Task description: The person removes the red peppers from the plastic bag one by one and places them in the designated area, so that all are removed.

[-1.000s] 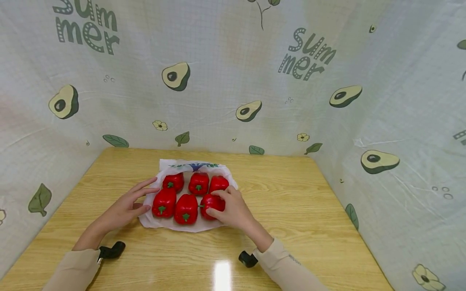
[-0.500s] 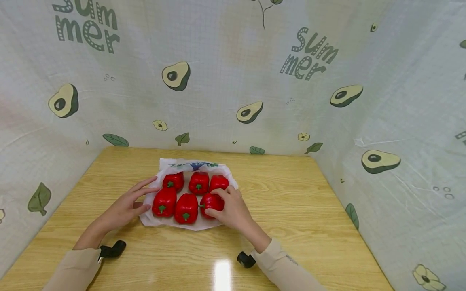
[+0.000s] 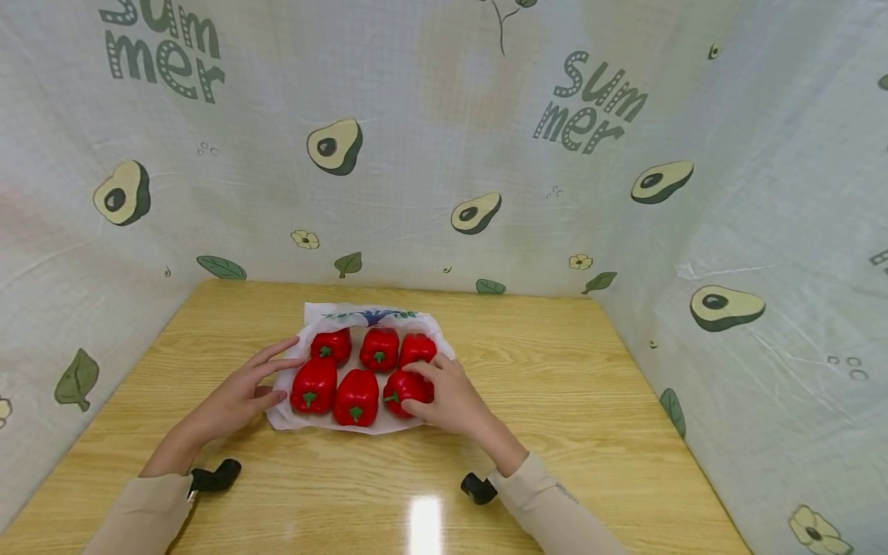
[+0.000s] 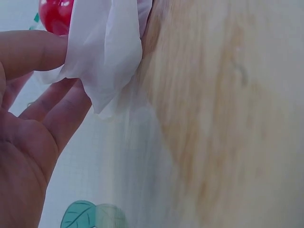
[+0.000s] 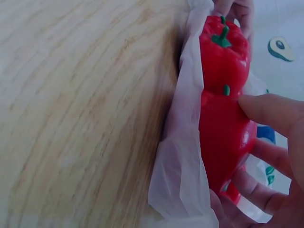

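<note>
A white plastic bag [image 3: 402, 425] with a blue and green print lies on its back, its front folded open. Several red bell peppers with green stems sit in it in two rows. My right hand [image 3: 451, 397] grips the front right pepper [image 3: 402, 384], thumb on the near side and fingers over the far side. The right wrist view has the same pepper [image 5: 223, 137] between thumb and fingers. At the bag's left edge my left hand [image 3: 239, 395] rests with spread, mostly straight fingers against the plastic. The left wrist view also has its thumb and fingers touching the bag [image 4: 104, 52].
The bag lies on a wooden table [image 3: 541, 401], toward its back left. A pale cloth [image 3: 416, 154] printed with avocados and leaves hangs behind and at both sides. Black wrist mounts [image 3: 216, 475] stick out from both sleeves.
The front right pepper has turned and shifted slightly to the right, its stem now pointing more toward the front. My right hand moved a little right with it. The left hand stays put.
</note>
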Demonstrator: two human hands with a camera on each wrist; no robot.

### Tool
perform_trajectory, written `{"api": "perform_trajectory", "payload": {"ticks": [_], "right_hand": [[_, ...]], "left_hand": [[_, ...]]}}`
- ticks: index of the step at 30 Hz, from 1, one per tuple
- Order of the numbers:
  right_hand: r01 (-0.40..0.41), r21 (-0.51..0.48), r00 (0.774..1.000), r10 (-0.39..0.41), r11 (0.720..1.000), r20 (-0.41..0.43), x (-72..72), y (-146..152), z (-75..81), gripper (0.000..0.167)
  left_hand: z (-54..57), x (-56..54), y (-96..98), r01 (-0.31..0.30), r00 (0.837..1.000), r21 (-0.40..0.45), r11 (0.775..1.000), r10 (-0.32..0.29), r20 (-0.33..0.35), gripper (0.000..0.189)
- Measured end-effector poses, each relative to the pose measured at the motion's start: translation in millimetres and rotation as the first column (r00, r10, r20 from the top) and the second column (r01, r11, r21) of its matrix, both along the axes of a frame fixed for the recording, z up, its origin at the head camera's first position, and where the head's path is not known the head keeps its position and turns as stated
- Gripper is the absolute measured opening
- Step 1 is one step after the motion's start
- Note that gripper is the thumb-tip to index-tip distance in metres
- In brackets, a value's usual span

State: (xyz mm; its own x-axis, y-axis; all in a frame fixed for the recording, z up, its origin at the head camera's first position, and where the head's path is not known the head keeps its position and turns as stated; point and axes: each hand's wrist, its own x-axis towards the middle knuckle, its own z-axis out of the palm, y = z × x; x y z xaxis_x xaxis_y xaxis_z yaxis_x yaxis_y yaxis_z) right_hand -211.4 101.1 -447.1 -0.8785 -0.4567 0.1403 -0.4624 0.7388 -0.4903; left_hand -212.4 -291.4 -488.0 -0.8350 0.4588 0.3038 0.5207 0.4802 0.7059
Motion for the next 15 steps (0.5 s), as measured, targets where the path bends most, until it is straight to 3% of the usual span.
{"api": "perform_trajectory", "payload": {"ticks": [15], "right_hand": [[-0.088,0.001,0.996,0.088,0.996,0.034,-0.9,9.5,2.1,0.053]], "left_hand": [[-1.5,0.5,-1.2,-0.019,1.0,-0.024,1.0,0.02,0.023,0.059]]}}
